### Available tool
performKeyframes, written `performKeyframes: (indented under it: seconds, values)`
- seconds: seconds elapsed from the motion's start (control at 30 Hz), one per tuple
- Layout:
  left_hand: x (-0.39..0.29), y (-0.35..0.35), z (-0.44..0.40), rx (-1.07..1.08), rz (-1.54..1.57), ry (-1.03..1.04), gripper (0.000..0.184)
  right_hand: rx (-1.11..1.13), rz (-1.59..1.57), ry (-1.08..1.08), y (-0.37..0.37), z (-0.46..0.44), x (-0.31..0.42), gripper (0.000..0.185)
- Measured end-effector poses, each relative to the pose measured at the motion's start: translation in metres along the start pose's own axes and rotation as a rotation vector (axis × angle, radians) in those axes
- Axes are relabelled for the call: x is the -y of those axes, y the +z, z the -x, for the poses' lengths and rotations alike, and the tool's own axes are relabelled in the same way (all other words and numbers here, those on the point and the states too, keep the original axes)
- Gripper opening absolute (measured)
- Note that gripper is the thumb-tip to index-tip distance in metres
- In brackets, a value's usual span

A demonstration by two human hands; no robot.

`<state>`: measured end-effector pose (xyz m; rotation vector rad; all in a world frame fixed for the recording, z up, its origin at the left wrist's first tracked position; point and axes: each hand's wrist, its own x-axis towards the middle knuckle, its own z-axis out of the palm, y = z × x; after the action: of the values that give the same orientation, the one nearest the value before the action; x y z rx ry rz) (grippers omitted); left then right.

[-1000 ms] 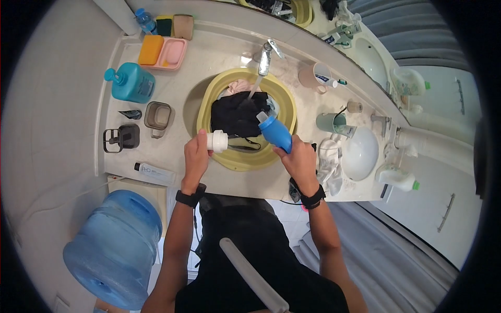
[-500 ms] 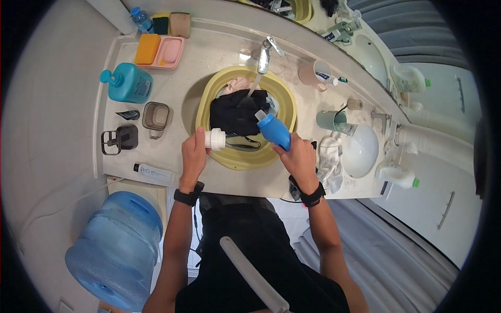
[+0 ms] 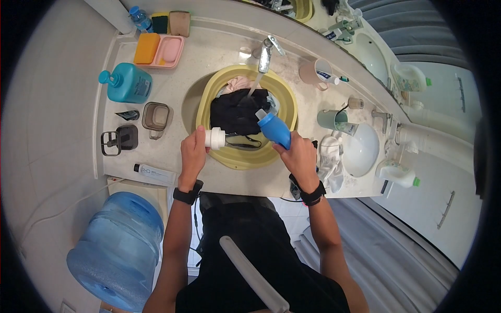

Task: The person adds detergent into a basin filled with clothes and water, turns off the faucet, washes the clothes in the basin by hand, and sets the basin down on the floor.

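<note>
My left hand [image 3: 193,155] is closed around a white cap [image 3: 215,138] at the front left rim of a yellow basin [image 3: 289,94]. In my right hand [image 3: 300,159] is a blue bottle [image 3: 275,130], its uncapped pale neck tilted up and left over the basin. Inside the basin lies dark clothing [image 3: 235,110], with a pink cloth [image 3: 241,83] behind it and a thin dark strap [image 3: 245,143] in front. Water runs from the faucet [image 3: 265,57] onto the clothing.
Left of the basin stand a teal pump bottle [image 3: 130,83], a soap dish [image 3: 169,52], a brown cup [image 3: 155,117] and a white tube [image 3: 155,175]. To the right are a pink cup [image 3: 312,71], a green cup [image 3: 329,120] and white cloth [image 3: 330,159]. A large water jug [image 3: 117,245] stands lower left.
</note>
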<state>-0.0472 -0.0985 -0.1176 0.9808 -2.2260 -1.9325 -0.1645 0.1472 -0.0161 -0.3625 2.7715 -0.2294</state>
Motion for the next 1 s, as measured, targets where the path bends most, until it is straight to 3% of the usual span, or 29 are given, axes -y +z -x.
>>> performKeyframes:
  seconds: [1.0]
  values:
    - [0.003,0.0,-0.007,-0.007,-0.05,0.031,0.054,0.034,0.037,0.002,-0.002,-0.01,0.002,0.041]
